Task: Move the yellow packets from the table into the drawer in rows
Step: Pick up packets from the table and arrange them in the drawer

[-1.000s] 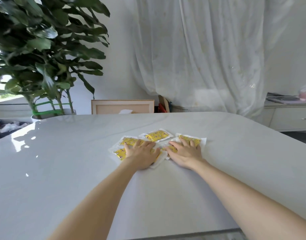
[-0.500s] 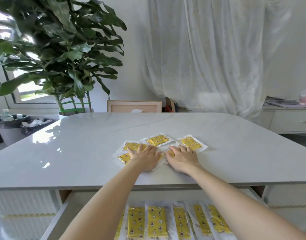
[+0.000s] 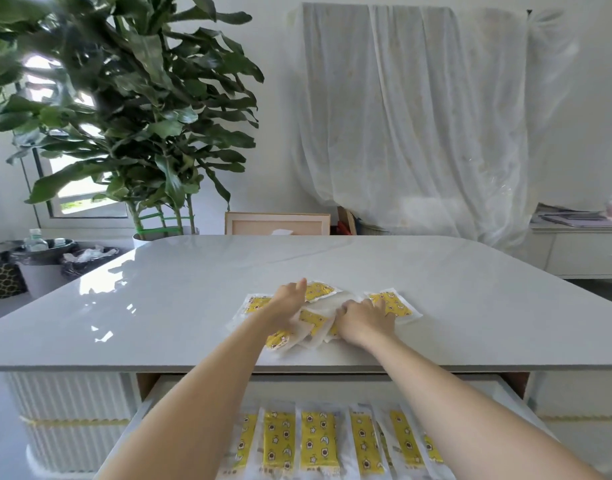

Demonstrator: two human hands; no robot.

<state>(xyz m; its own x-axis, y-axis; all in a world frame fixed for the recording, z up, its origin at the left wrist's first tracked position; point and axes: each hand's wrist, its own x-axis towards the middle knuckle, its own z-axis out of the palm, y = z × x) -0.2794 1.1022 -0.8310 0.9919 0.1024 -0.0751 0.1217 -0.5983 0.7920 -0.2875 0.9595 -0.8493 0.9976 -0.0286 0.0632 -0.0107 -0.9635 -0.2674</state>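
L hand (image 3: 287,299) lies flat, fingers straight & together, stretched fwd over the loose yellow packets (image 3: 313,320), fingertips reaching the far packet (image 3: 320,291); it grips nothing. R hand (image 3: 365,318) sits just beside it on the same heap, palm down, thumb tucked in, fingers bent onto the rt-most packet (image 3: 393,303). Can't tell from here whether it pinches one or only presses. The heap is untidy: several packets overlap under & between the hands, one pokes out by the L wrist (image 3: 277,341), another lies on the L side (image 3: 254,303). All of it rests on the pale grey tabletop (image 3: 193,289), toward the near edge, roughly mid-width. Both forearms reach in over that edge. Directly under it the drawer (image 3: 332,388) stands pulled out, w/ a row of packets (image 3: 318,441) laid side by side, long sides touching or slightly overlapping; the arms hide parts of the row at both ends. Beyond the tabletop, far side: a wooden frame (image 3: 277,223) against the wall, a big leafy plant (image 3: 142,116) to the L, a white sheet (image 3: 419,116) draped over sth tall to the R. Bins (image 3: 41,271) stand on the floor far L, a low white cabinet (image 3: 588,254) far R.
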